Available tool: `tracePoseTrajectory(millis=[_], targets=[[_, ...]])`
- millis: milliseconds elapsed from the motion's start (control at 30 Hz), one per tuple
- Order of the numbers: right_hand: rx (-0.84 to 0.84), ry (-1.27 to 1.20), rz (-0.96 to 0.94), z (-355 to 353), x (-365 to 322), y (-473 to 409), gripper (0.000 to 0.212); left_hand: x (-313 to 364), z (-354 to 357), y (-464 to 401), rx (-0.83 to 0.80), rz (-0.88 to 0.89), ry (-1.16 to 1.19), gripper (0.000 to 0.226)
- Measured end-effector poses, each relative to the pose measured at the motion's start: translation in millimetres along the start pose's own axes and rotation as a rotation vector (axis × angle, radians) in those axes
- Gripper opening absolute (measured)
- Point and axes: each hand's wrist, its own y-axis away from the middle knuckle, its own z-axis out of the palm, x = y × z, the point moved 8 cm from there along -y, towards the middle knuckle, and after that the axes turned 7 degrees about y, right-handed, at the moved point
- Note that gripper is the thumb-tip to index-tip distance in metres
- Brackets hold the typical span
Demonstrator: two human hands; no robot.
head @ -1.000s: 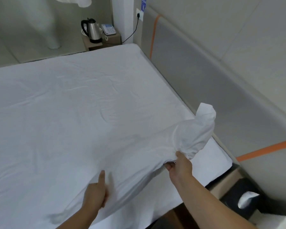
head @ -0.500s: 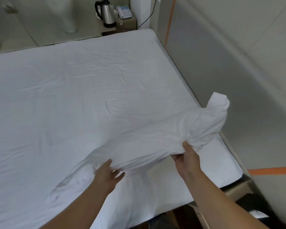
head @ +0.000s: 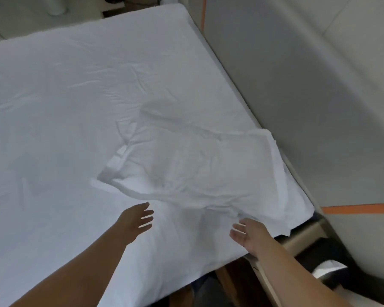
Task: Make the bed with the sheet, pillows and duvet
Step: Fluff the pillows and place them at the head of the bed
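Note:
A white sheet (head: pixel 80 89) covers the mattress, lightly creased. A rumpled white pillow (head: pixel 195 167) lies near the bed's right corner, by the headboard, blurred by motion. My left hand (head: pixel 136 219) hovers just in front of the pillow's near left edge, fingers spread and holding nothing. My right hand (head: pixel 249 234) is below the pillow's near right edge, palm turned up, fingers loose and empty. Neither hand touches the pillow.
A grey padded headboard (head: pixel 286 96) with orange stripes (head: pixel 359 208) runs along the bed's right side. A wooden frame edge (head: pixel 297 235) and a dark bedside area with something white (head: pixel 328 265) lie beyond the bed's corner. Pale floor (head: pixel 20 16) shows beyond the far edge.
Both hands let go of the pillow, which has dropped forward onto the sheet near the headboard. The hands now sit open behind it. The view tilted down.

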Motion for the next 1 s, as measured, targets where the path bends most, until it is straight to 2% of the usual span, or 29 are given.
tracePoseTrajectory(millis=[167, 300, 433, 500, 567, 700, 800, 900, 1000], targets=[[-0.027, 0.188, -0.102, 11, -28, -22, 0.024, 34, 7, -29, 0.003, 0.182, -0.212, 0.030], [0.032, 0.451, -0.376, 30, -87, -41, 0.023, 60, 28, -61, 0.022, 0.252, -0.309, 0.028], [0.220, 0.891, -0.778, 50, -167, -60, 0.027, 103, 54, -89, 0.109, 0.503, -0.618, 0.029], [0.345, 0.908, -0.868, 44, -201, -73, 0.032, 132, 62, -105, 0.166, 0.604, -0.719, 0.036], [0.432, 0.831, -0.835, 25, -222, -96, 0.043, 159, 67, -125, 0.201, 0.640, -0.825, 0.046], [0.559, 0.816, -0.609, -15, -235, -153, 0.080, 198, 67, -174, 0.260, 0.613, -0.931, 0.059], [0.541, 0.705, -0.420, -39, -228, -194, 0.102, 211, 61, -213, 0.292, 0.550, -0.866, 0.070], [0.452, 0.586, -0.322, -46, -211, -224, 0.113, 211, 57, -245, 0.304, 0.478, -0.778, 0.081], [0.424, 0.543, -0.333, -48, -204, -243, 0.114, 203, 66, -267, 0.203, 0.490, -0.706, 0.068]])
